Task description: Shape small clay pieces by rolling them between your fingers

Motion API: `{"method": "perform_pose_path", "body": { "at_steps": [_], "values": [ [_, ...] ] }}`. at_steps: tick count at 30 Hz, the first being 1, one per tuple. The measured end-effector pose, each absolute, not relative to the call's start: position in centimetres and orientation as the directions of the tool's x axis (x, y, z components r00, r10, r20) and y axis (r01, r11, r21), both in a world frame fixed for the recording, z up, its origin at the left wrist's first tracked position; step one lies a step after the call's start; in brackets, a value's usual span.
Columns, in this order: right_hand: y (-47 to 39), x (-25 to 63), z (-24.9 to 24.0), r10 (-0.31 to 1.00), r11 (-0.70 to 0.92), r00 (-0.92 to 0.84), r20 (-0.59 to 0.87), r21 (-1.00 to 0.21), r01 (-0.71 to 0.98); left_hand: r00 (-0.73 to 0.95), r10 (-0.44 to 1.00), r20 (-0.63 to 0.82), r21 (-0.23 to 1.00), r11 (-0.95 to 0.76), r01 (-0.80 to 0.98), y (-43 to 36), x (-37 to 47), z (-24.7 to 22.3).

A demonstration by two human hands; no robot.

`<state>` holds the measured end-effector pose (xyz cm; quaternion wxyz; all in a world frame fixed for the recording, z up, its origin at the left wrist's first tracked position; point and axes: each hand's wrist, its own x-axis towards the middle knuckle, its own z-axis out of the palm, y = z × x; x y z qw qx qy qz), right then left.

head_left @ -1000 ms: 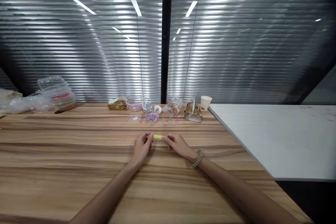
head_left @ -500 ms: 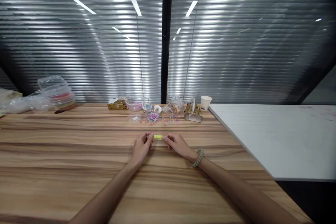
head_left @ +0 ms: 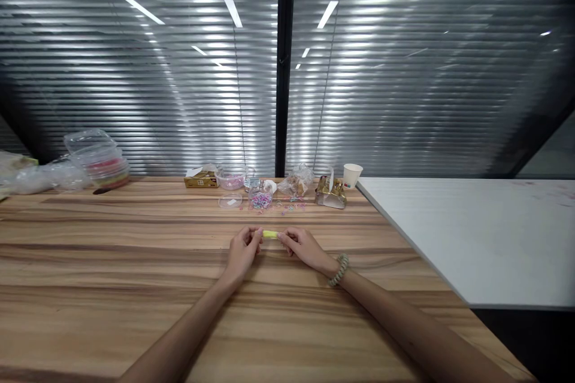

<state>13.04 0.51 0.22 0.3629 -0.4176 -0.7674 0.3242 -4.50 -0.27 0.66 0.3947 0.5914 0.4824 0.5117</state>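
A small yellow strip [head_left: 270, 234] is stretched level between my two hands, over the wooden table [head_left: 278, 323]. Its left end is pinched between the thumb and fingers of my left hand [head_left: 245, 249]. My right hand [head_left: 305, 247] pinches the other end; a beaded or coiled band [head_left: 339, 270] circles that wrist. What the strip is made of I cannot tell. Just beyond the hands stands a clear tub [head_left: 261, 197] of small pink, purple and blue pieces, with more loose pieces [head_left: 291, 207] scattered to its right.
Along the back stand a gold box [head_left: 201, 180], a clear bowl [head_left: 230, 179], a round lid [head_left: 230, 200], crumpled plastic [head_left: 298, 180], a gold tissue pack [head_left: 331, 192] and a paper cup [head_left: 353, 175]. Stacked plastic containers [head_left: 101, 161] are at far left. A white table [head_left: 476, 239] adjoins on the right.
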Motion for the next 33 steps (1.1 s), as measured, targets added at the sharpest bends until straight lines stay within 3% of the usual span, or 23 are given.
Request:
{"method": "perform_pose_path", "body": {
  "at_steps": [33],
  "values": [
    [0.67, 13.09, -0.13, 0.881, 0.428, -0.386, 0.273, -0.807, 0.407, 0.055, 0.961, 0.271, 0.941, -0.276, 0.193, -0.06, -4.67, 0.04]
  ]
}}
